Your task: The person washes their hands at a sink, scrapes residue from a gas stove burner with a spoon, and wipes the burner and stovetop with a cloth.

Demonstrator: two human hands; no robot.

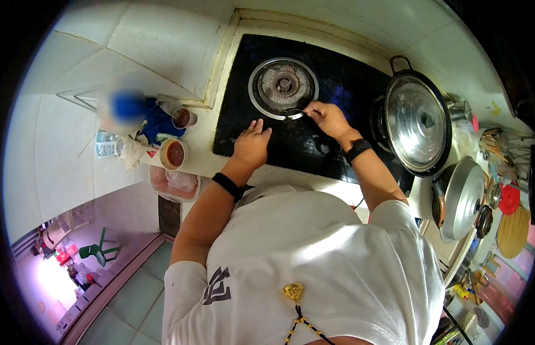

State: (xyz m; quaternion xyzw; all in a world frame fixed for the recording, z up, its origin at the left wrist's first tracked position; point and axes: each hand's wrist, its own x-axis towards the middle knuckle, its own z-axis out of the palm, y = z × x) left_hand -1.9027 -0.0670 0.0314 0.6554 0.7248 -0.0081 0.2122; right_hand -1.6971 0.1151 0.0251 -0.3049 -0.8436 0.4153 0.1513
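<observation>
A black glass-topped stove (pixel 239 80) has a round burner (pixel 283 86) with a silver ring at its upper left. My right hand (pixel 329 119) pinches a thin metal tool (pixel 295 111), whose far end lies at the burner's lower rim. My left hand (pixel 253 141) rests on the stove top below and left of the burner, fingers spread, holding nothing. The tool's exact shape is too small to tell.
A wok with a steel lid (pixel 414 123) stands on the stove's right side. Farther right is another lidded pan (pixel 463 198). Left of the stove are a bowl of red sauce (pixel 174 154), a cup (pixel 184 118) and a plastic tub (pixel 174 184).
</observation>
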